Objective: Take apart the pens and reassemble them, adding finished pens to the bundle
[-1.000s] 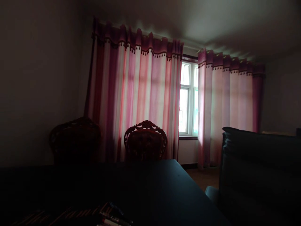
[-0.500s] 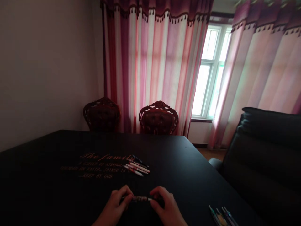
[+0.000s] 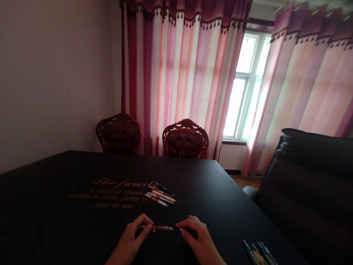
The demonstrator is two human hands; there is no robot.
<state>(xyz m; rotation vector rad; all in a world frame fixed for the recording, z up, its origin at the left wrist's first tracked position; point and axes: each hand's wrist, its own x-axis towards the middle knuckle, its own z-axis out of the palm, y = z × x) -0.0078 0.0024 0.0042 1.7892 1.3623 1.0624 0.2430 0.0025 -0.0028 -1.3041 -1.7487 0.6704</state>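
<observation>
- Your left hand (image 3: 131, 235) has a narrow pinch on the left part of a patterned pen (image 3: 162, 228).
- Your right hand (image 3: 200, 239) sits in a narrow pinch at the pen's right end; you can't tell whether it's gripping or only touching.
- The pen lies between your hands at 12 o'clock from your chest, long axis running left-right, almost flat, just above a black table (image 3: 234, 221).
- A bunch of striped pens (image 3: 161, 194) lies at 12 o'clock from your hands, nearly level with the gold lettering (image 3: 118, 195).
- A second pen group (image 3: 257, 254) lies at 4 o'clock, nearer your right hand.
- A black leather sofa (image 3: 311, 184) stands at 3 o'clock, beyond the table edge.
- Two carved wooden chairs (image 3: 185, 139) stand at 12 o'clock, past the far edge.
</observation>
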